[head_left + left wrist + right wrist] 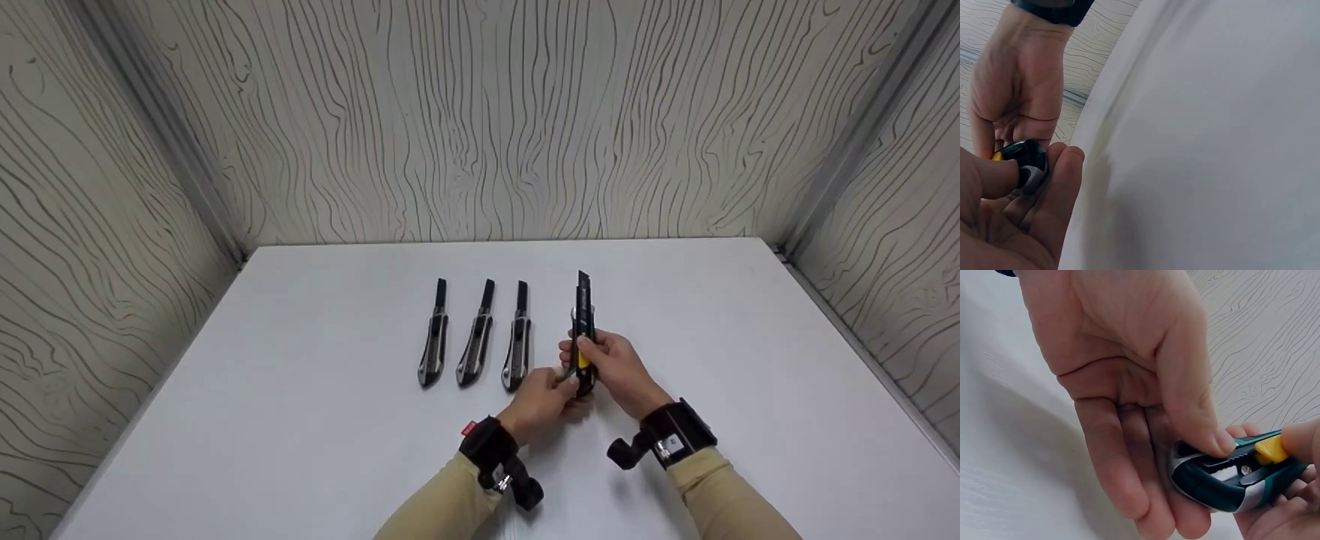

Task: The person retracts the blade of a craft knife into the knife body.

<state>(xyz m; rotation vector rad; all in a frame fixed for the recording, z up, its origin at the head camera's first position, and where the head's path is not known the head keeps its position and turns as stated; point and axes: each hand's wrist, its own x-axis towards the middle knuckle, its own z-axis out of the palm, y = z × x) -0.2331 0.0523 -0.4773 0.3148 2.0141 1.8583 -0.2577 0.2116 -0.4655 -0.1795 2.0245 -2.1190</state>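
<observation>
A snap-off utility knife, dark with a yellow slider, points away from me with its black blade out. My right hand grips its middle, thumb on the slider. At its rear end, my left hand pinches the handle between thumb and fingers. The right wrist view shows the dark green and silver rear end of the handle lying across the left fingers. From the left wrist, only that end of the knife shows between both hands; the blade is hidden there.
Left of the hands, three grey and black utility knives lie in a row on the white table, black blades pointing away. Wood-grain patterned panels enclose the table at the back and both sides.
</observation>
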